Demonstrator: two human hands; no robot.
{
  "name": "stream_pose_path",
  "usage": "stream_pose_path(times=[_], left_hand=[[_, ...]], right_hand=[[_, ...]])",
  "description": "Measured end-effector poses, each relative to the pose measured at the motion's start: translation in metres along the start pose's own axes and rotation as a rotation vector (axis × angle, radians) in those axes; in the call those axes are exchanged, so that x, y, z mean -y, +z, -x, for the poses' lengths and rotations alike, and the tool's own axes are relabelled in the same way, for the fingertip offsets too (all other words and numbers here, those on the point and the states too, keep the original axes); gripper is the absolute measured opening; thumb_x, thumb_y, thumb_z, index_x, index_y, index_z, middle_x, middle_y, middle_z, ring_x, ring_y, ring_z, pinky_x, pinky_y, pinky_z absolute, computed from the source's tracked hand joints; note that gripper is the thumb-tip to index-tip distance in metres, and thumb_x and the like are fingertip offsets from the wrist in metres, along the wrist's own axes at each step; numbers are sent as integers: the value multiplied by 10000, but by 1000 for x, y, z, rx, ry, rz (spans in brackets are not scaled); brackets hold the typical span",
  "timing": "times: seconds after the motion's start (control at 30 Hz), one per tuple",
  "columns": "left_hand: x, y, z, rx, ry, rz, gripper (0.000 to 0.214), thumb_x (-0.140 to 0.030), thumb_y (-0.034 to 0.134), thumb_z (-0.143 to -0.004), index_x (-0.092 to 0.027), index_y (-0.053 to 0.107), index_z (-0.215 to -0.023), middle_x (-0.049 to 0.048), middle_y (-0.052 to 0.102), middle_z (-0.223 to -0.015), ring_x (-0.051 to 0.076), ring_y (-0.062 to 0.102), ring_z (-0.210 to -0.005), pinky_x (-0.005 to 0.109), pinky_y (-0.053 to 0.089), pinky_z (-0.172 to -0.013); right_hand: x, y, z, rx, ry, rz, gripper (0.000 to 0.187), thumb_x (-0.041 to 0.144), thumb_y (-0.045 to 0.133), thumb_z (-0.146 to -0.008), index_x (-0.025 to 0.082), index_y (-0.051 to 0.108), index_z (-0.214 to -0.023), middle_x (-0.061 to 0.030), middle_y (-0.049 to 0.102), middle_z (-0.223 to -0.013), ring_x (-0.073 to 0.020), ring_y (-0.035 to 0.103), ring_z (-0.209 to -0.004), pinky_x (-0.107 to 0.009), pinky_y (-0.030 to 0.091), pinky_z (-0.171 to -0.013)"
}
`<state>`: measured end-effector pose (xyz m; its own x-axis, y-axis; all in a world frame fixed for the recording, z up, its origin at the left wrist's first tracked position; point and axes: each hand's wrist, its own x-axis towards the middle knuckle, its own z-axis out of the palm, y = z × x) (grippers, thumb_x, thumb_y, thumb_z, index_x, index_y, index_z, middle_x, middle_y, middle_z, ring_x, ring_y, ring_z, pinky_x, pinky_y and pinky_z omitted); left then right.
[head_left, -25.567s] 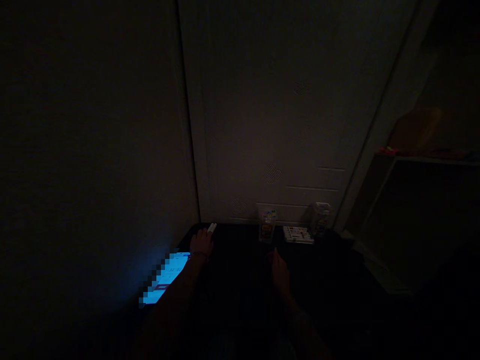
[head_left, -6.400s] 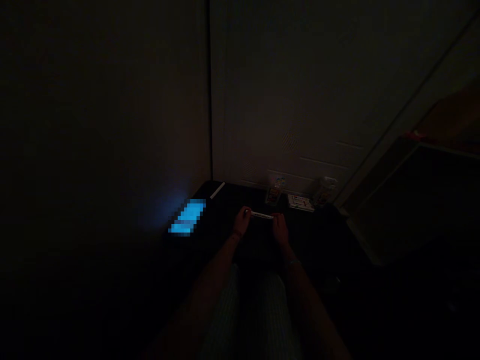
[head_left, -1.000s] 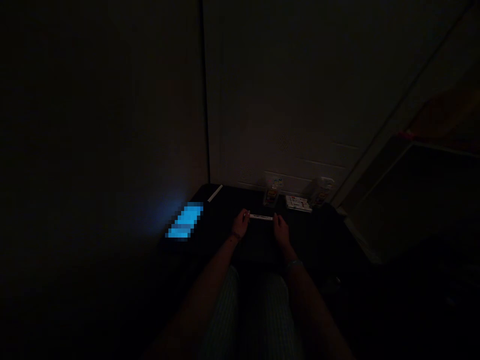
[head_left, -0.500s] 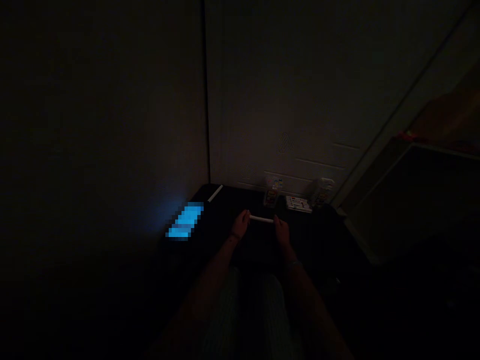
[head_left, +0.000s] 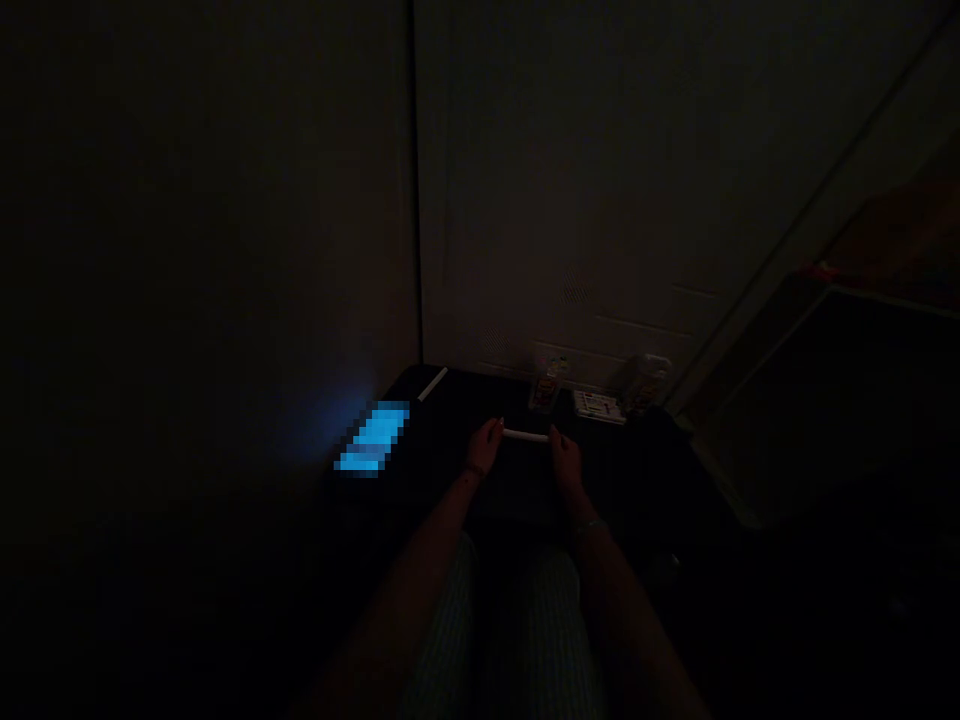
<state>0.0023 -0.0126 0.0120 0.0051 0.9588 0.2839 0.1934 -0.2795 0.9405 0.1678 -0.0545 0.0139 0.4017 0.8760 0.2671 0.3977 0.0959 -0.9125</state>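
Observation:
Very little light falls on the scene. A thin white stick [head_left: 526, 435] stretches almost level between my two hands above a dark table [head_left: 517, 500]. Its exact kind is too dim to make out. My left hand [head_left: 486, 446] is closed around the left end, and my right hand [head_left: 566, 458] grips the right end. A similar white stick [head_left: 433, 384] lies on the table at the far left corner. Behind my hands stands a clear package [head_left: 545, 388] with a coloured label.
A glowing blue screen [head_left: 373, 438], pixelated, lies on the left side. At the back, a white flat pack with dark marks [head_left: 598, 406] lies beside a second clear package [head_left: 648, 384]. Walls [head_left: 555, 180] close off the left and far sides.
The view has shifted very slightly. Both hands keep hold of the white stick in nearly the same pose; nothing else has visibly moved.

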Motion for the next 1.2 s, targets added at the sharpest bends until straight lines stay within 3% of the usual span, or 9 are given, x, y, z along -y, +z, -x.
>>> stream_pose_path(times=[0.13,0.37,0.6,0.77,0.97,1.2], left_hand=[[2,-1,0,10,83,-51,315,-443,355,-786,-179,527,-793,-16,506,-668,93,453,-626,199,352,-592],[2,-2,-2,-24,46,-1,277,-419,361,-793,-195,488,-892,-17,546,-703,93,502,-669,204,374,-646],[5,0,-4,-48,-5,6,367,-490,329,-781,-171,491,-701,-32,453,-564,76,405,-520,201,316,-517],[5,0,-3,-21,26,-2,402,-517,348,-762,-158,474,-631,-33,423,-539,73,367,-518,203,294,-509],[11,0,-5,-37,53,-28,374,-477,324,-790,-166,460,-633,-33,417,-549,73,371,-515,206,296,-508],[9,-2,-6,-17,78,-45,342,-447,318,-803,-169,469,-672,-29,436,-573,81,405,-534,213,324,-539]], right_hand=[[1,1,1,24,-62,-58,451,544,348,-749,138,532,-678,2,507,-622,-94,413,-574,-187,318,-515],[0,1,-1,14,-52,-82,408,540,364,-749,163,496,-664,25,469,-591,-87,398,-554,-183,305,-509],[3,-2,1,7,-33,-102,434,554,342,-757,165,519,-683,10,507,-603,-97,423,-559,-193,318,-523],[7,-2,2,12,10,-106,521,583,308,-753,135,567,-695,-27,567,-642,-117,453,-586,-205,321,-526],[3,0,1,-13,10,17,545,589,307,-747,129,537,-565,-21,529,-540,-112,420,-535,-211,276,-483],[-1,2,-2,-27,1,79,543,581,296,-753,140,570,-596,-34,566,-572,-127,454,-543,-214,288,-497]])
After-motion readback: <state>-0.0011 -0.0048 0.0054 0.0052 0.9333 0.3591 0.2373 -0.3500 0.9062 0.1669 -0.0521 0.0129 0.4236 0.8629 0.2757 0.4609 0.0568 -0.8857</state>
